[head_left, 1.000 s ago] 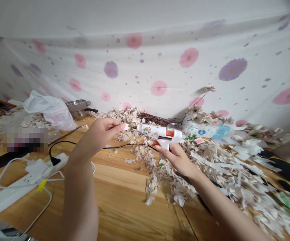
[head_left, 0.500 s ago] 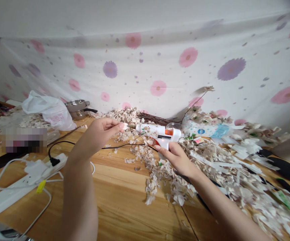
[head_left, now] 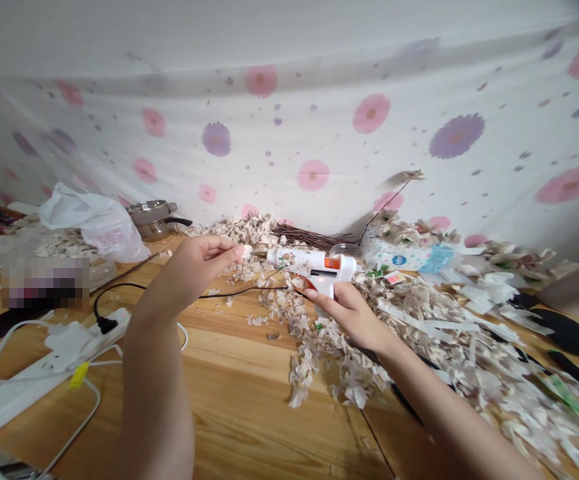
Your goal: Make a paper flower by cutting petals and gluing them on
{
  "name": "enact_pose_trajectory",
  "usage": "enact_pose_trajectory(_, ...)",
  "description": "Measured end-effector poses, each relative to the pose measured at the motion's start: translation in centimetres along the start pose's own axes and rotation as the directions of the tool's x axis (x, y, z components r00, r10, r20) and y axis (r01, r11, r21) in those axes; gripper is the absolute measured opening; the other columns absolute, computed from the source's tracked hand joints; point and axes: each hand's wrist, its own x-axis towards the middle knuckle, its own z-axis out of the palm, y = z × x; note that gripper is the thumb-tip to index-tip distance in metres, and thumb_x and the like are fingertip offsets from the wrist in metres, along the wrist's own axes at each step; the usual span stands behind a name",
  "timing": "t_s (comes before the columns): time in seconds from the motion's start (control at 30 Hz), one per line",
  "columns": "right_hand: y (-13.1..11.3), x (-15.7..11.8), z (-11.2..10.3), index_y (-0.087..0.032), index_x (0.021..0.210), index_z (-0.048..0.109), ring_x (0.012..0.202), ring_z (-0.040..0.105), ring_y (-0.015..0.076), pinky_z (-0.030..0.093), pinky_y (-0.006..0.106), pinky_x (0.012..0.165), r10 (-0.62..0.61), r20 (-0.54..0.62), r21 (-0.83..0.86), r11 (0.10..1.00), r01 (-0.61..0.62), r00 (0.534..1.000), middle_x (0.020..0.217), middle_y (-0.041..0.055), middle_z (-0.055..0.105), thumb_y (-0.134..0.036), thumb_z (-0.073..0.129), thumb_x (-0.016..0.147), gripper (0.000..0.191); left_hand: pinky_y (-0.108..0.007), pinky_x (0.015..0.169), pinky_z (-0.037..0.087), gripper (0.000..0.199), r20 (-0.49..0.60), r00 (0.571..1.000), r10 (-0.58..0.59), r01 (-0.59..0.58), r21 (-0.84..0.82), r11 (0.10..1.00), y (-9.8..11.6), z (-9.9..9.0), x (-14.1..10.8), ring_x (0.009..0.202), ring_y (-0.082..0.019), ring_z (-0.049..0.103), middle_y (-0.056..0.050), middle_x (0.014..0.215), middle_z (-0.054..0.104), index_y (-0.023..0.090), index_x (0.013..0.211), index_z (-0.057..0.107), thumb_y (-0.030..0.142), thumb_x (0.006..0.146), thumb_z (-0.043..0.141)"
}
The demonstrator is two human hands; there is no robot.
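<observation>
My right hand (head_left: 347,310) is wrapped round the grip of a white and orange glue gun (head_left: 303,263), whose nozzle points left. Between the fingertips of my left hand (head_left: 209,263) is a small whitish petal piece (head_left: 246,251), right at the nozzle's tip. Whether the tip touches it is too small to tell. Many dried, pale petals (head_left: 314,347) lie on the wooden table (head_left: 234,393) beneath and beside the gun.
A white power strip (head_left: 14,400) with cables lies at the left, below a plastic bag (head_left: 94,220) and a metal pot (head_left: 150,217). Brown stems (head_left: 314,236) and a dotted tissue pack (head_left: 394,257) lie at the back. Black tools (head_left: 572,333) are at the right.
The glue gun has shifted slightly left and down in my right hand. My left hand still pinches the petal piece. The whole view has moved a little.
</observation>
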Motion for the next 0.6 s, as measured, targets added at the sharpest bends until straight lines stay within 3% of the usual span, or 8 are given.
enact_pose_trajectory(0.23,0.4,0.0,-0.1,-0.020,0.068,0.054,0.059,0.041,0.0143,0.031,0.024,0.054,-0.003,-0.039,-0.012,1.000,0.003,0.999,0.060,-0.0010,0.045,-0.051,0.048,0.088,0.037,-0.025,0.074,0.050,0.027,0.002,1.000,0.018,-0.018,0.014,1.000,0.0,-0.1,-0.1,0.087,-0.020,0.066,-0.001,0.088,0.074,0.022,0.084,0.071,0.046,0.076,0.064)
enact_pose_trajectory(0.4,0.3,0.1,-0.4,-0.020,0.060,0.045,0.054,0.035,0.0120,0.029,0.023,0.051,-0.027,-0.041,-0.003,1.000,0.027,0.999,0.056,-0.0032,0.039,-0.050,0.048,0.088,0.042,-0.025,0.075,0.049,0.026,0.020,1.000,0.023,-0.022,-0.017,1.000,0.0,-0.4,-0.1,0.087,-0.020,0.064,-0.001,0.087,0.073,0.021,0.084,0.071,0.046,0.076,0.065)
enact_pose_trajectory(0.5,0.0,0.1,-0.5,-0.020,0.058,0.040,0.054,0.034,0.0115,0.030,0.023,0.054,-0.044,0.000,-0.014,0.999,0.044,0.999,0.057,-0.0038,0.036,-0.047,0.048,0.089,0.042,-0.023,0.077,0.046,0.021,-0.021,1.000,0.003,-0.006,-0.135,0.991,0.2,-1.0,-0.7,0.081,-0.014,0.061,0.002,0.081,0.070,0.022,0.082,0.070,0.042,0.077,0.066)
enact_pose_trajectory(0.6,0.0,0.5,0.4,-0.020,0.063,0.044,0.060,0.040,0.0131,0.035,0.025,0.059,-0.057,0.082,-0.036,0.998,0.060,0.995,0.062,-0.0026,0.042,-0.043,0.048,0.090,0.036,-0.022,0.072,0.044,0.012,-0.146,0.989,-0.005,-0.045,-0.337,0.941,0.9,-1.9,-1.7,0.074,-0.010,0.052,0.005,0.073,0.062,0.022,0.078,0.066,0.034,0.078,0.066)
